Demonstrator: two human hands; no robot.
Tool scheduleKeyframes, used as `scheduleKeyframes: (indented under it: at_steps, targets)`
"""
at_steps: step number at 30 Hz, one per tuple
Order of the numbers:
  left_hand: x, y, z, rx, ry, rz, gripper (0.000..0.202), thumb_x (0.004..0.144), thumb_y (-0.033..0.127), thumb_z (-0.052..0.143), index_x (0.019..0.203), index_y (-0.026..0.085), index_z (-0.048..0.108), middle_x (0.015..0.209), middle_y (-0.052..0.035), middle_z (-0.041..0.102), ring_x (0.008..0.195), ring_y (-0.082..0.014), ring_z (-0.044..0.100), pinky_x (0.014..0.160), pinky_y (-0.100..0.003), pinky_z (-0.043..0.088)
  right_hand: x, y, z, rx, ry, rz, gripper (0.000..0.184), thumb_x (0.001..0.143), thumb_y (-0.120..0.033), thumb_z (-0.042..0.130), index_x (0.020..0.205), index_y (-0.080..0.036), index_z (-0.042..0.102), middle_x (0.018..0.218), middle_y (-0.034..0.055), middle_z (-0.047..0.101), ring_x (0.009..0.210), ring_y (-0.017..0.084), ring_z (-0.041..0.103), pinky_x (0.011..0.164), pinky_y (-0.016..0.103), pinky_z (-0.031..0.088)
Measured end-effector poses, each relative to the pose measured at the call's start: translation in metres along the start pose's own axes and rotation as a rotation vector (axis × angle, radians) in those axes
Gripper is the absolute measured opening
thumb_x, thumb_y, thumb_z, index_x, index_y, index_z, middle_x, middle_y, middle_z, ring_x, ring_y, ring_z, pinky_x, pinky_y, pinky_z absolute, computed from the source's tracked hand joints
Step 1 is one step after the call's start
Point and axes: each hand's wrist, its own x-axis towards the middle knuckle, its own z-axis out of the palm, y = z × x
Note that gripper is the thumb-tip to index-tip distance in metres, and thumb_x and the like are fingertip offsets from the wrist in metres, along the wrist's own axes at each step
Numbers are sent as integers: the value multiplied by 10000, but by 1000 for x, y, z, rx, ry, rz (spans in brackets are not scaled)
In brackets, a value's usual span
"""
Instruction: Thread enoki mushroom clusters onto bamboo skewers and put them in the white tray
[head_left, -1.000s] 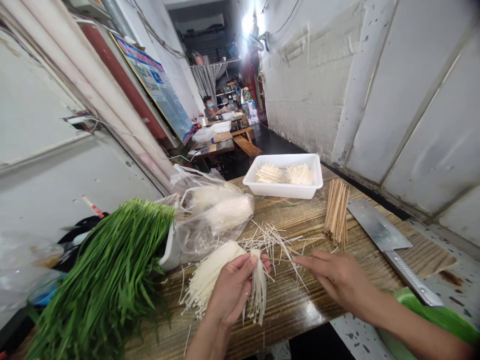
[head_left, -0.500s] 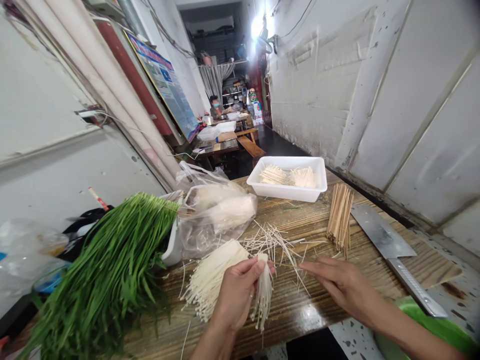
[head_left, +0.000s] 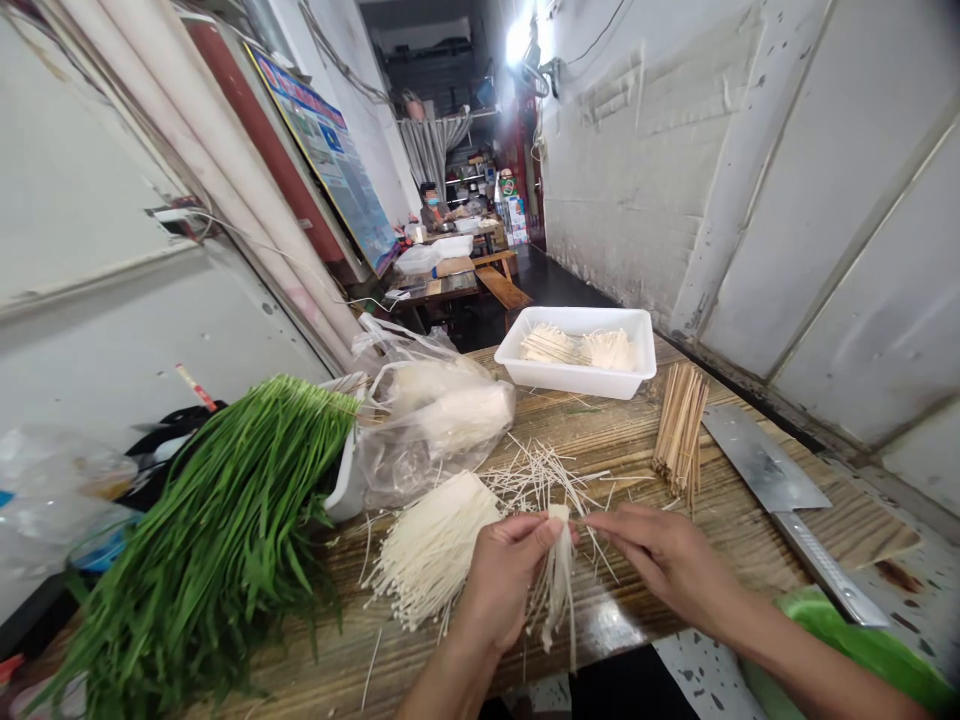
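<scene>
My left hand (head_left: 510,570) pinches a small bunch of enoki mushrooms (head_left: 556,590) by its cut end, and the thin stems hang down over the board. Close by on the right, my right hand (head_left: 652,550) is closed on a thin bamboo skewer, mostly hidden by the fingers, its tip at the bunch. Left of my left hand lies a larger fan of enoki mushrooms (head_left: 435,545). Loose enoki stems (head_left: 544,475) are scattered just beyond both hands. A bundle of bamboo skewers (head_left: 679,430) rests past my right hand.
A cleaver (head_left: 772,470) lies at the right on the wooden board (head_left: 600,430). At the back stands a white tray (head_left: 577,380) with enoki inside. A plastic bag (head_left: 435,420) and long green leaves (head_left: 217,530) occupy the left. A green basin (head_left: 862,650) sits below.
My left hand has moved right with the enoki bunch. My right hand has come slightly left, so its fingertips now meet the bunch's cut end.
</scene>
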Motion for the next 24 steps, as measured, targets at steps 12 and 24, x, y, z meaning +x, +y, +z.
scheduleKeyframes:
  at_steps: [12,24]
  targets:
    - [43,69,-25,1098,131,553,267,716,242,662,979,227,707,1067,-71,695,1036,-264,585,940,-421,383,-26,35,-31,-4,348,344,256,866,-332,524,1047,-237,678,1036,22,700,936,217,660,839,340,543]
    - [11,30,-75,1761,259,464,231,807,311,556,977,233,691,866,-70,641,856,-246,538,746,-368,352,-31,30,-13,105,348,368,240,853,-310,532,1005,-215,692,999,33,714,891,203,675,806,320,557]
